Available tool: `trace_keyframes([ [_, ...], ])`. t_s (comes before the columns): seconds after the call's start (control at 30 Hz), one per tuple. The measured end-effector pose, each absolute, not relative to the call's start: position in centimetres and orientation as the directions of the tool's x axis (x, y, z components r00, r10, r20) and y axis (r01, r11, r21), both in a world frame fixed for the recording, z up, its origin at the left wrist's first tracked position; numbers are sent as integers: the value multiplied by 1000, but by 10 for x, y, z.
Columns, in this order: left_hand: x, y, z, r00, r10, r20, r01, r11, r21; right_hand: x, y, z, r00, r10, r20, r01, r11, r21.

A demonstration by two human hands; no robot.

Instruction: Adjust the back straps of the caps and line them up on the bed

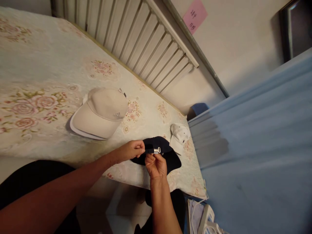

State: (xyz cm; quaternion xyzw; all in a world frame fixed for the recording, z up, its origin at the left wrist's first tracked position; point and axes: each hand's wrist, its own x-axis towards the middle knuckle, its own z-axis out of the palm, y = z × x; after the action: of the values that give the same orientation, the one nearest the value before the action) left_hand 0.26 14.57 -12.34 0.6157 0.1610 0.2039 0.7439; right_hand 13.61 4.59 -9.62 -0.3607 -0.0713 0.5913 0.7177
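Taking the view as a clock, a pale green cloth bed cover with pink roses (60, 61) spreads over the left side, and on it, at nine o'clock, lies a beige fabric cap with a small metallic mark (107, 104), its brim toward eight o'clock. Between eleven and twelve there is a light metal railing with thin bars (131, 39). At seven o'clock the left hand (135, 149) has its fingers closed, and they grip the end of a dark fabric strap (149, 151). At six o'clock the right hand (156, 165) has curled fingers, pinching this strap just under a silver metal buckle (157, 150). The strap belongs to a dark fabric cap (158, 141), which is also at six o'clock, its brim toward four. Just beside it, at four o'clock, rests a white fabric cap (180, 133); whether the two touch, I cannot tell. A pink paper note (195, 16) is on the wall at one o'clock, and a light blue cloth curtain (253, 156) hangs between three and four.
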Motion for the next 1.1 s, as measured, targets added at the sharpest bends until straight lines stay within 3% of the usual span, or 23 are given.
trace_keyframes([
  [0.3,3,146,-121,858,513,11,-99,145,984,139,44,-98,312,898,-309,-737,24,-675],
  [0.63,4,146,-127,857,513,49,-114,97,989,136,44,-96,313,892,-327,-756,26,-654],
  [1.1,3,144,-126,877,471,94,-123,33,992,127,47,-94,433,827,-358,-672,31,-740],
])
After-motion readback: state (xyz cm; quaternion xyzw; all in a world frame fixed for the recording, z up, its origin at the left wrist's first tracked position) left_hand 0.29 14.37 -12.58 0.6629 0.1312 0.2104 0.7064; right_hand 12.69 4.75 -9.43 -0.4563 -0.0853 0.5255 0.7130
